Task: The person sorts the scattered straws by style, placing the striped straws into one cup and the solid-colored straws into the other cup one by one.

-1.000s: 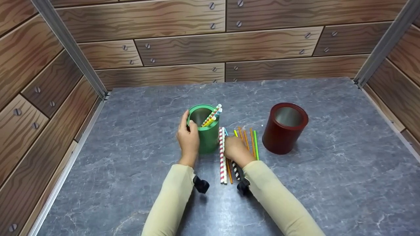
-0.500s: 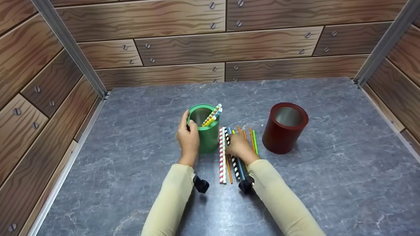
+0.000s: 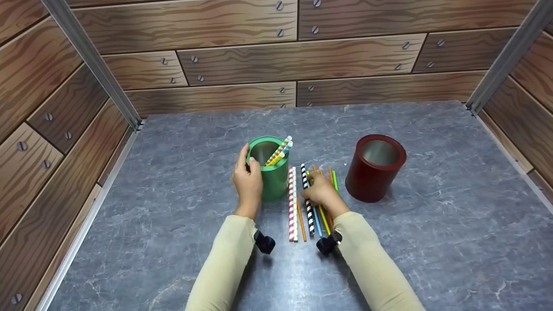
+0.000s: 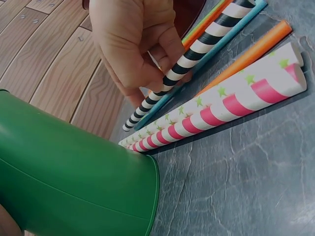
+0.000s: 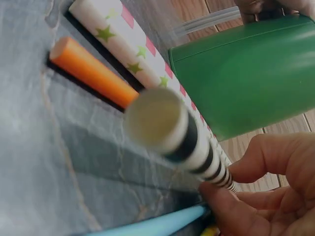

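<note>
My left hand [image 3: 248, 190] holds the side of an upright green cylindrical cup [image 3: 274, 185], its fingers near the rim. Several patterned paper straws [image 3: 278, 152] lean inside that cup. To its right, my right hand [image 3: 322, 190] pinches a black-and-white striped paper straw [image 4: 197, 49] between thumb and fingers; in the right wrist view the straw's near end [image 5: 155, 120] is raised off the table. A pink-striped straw [image 4: 236, 104] and a star-patterned straw [image 5: 106, 33] lie side by side next to the cup. Blue, yellow, orange and green sticks lie partly under my right hand.
A dark red cylindrical cup [image 3: 369, 185] stands upright to the right of the sticks, its mouth facing up. An orange stick [image 3: 301, 220] lies beside the star-patterned straw. Wood-patterned walls [image 3: 242, 65] enclose the grey marbled table [image 3: 173, 172].
My right hand has shifted right, and the black-and-white straw has come away from the pink-striped and star-patterned ones, now pinched in my fingers. My left hand and the green cup stay put.
</note>
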Tool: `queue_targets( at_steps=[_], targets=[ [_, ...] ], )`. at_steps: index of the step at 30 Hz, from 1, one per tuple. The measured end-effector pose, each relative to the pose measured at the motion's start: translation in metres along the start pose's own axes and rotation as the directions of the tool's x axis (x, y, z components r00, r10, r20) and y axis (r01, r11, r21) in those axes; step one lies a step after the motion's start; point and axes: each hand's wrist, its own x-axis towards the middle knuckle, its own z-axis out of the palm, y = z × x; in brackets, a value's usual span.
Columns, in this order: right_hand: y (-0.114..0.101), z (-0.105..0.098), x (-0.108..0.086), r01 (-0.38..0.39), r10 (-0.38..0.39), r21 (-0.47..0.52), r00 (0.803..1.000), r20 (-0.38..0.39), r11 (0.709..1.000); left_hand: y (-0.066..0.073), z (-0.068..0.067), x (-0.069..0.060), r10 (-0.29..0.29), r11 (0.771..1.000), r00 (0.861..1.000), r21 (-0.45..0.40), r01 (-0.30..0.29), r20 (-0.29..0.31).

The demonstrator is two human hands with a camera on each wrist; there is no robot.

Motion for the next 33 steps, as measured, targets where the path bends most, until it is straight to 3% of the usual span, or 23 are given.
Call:
queue_targets(
  at_steps=[4, 9, 15, 24, 33],
  targets=[
    [0.005, 0.001, 0.000, -0.041, 0.035, 0.224, 0.999, 0.030, 0.974, 0.000, 0.000, 0.000, -0.004, 1.000, 1.000, -0.005, 0.004, 0.002],
    [0.009, 0.003, 0.000, -0.050, 0.030, 0.401, 0.998, 0.057, 0.915, -0.001, 0.000, 0.000, 0.003, 1.000, 1.000, -0.006, -0.003, 0.002],
    [0.008, 0.001, -0.002, -0.045, 0.027, 0.493, 0.999, 0.043, 0.869, -0.001, 0.001, 0.001, 0.004, 1.000, 1.000, -0.005, -0.004, -0.003],
    [-0.004, -0.003, -0.010, 0.034, -0.008, 0.584, 0.999, -0.047, 0.811, -0.001, -0.001, 0.000, 0.001, 1.000, 1.000, -0.020, 0.000, 0.012],
    [-0.018, -0.005, -0.016, 0.136, -0.035, 0.690, 0.987, -0.159, 0.711, 0.000, -0.001, 0.000, 0.007, 1.000, 1.000, -0.007, -0.007, 0.008]
  ],
)
